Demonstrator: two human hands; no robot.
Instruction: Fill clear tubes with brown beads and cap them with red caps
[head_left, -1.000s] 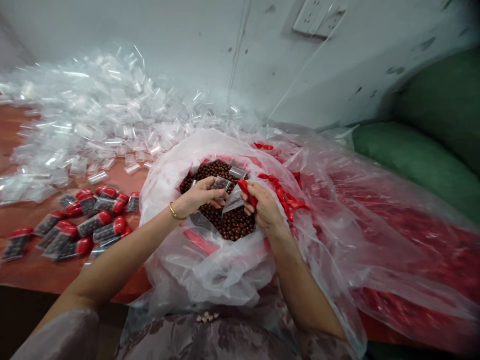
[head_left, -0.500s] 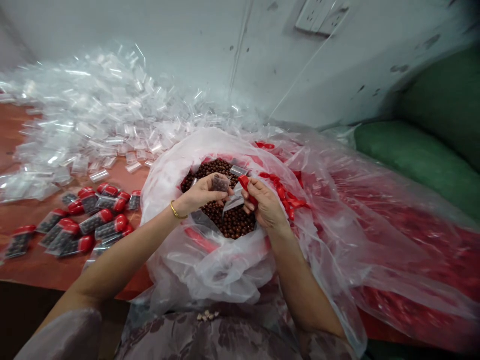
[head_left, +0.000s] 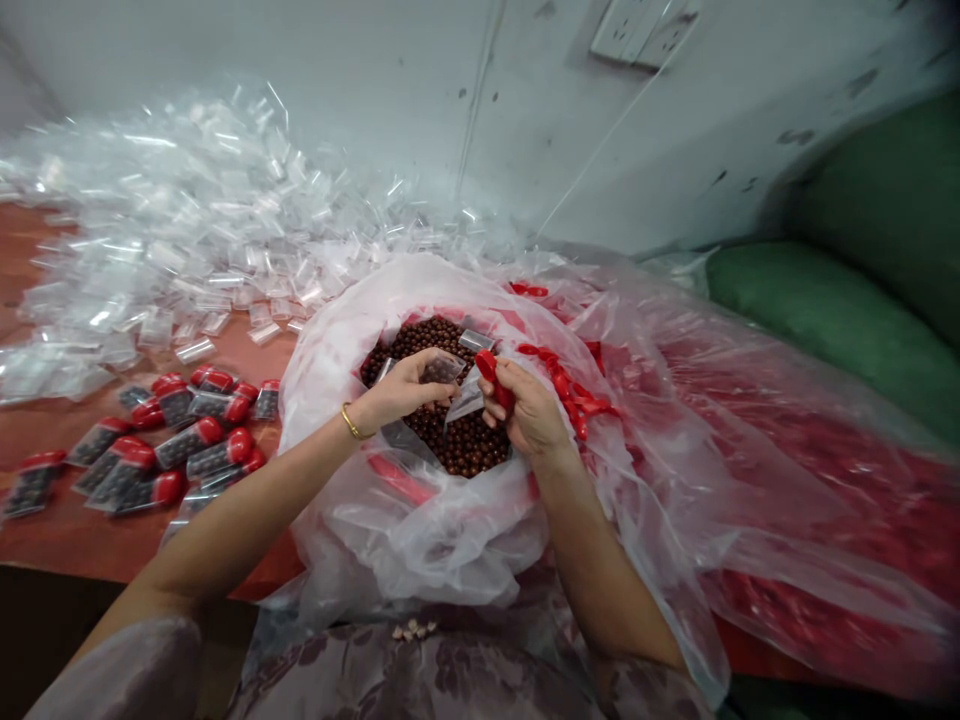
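My left hand (head_left: 409, 388) is closed on a small clear plastic container (head_left: 444, 369), whose contents look dark and are partly blurred. My right hand (head_left: 531, 405) grips red plastic caps (head_left: 495, 380); the fingers hide how many there are. A clear plastic piece (head_left: 466, 398) shows between the hands; what holds it I cannot tell. Both hands are over a white plastic bag (head_left: 427, 545), open at the top and full of dark brown beads (head_left: 469, 452). Another clear container (head_left: 475, 341) lies on the beads.
Filled containers with red caps (head_left: 180, 451) lie on the red table (head_left: 67, 545) at left. Behind them is a heap of clear containers (head_left: 187, 210). Loose red caps (head_left: 568, 385) and a large clear bag of red pieces (head_left: 840, 500) are at right, near green sacks (head_left: 817, 300).
The container in my left hand has tilted, and its dark contents show less clearly. My right hand has turned slightly, showing more of the red caps.
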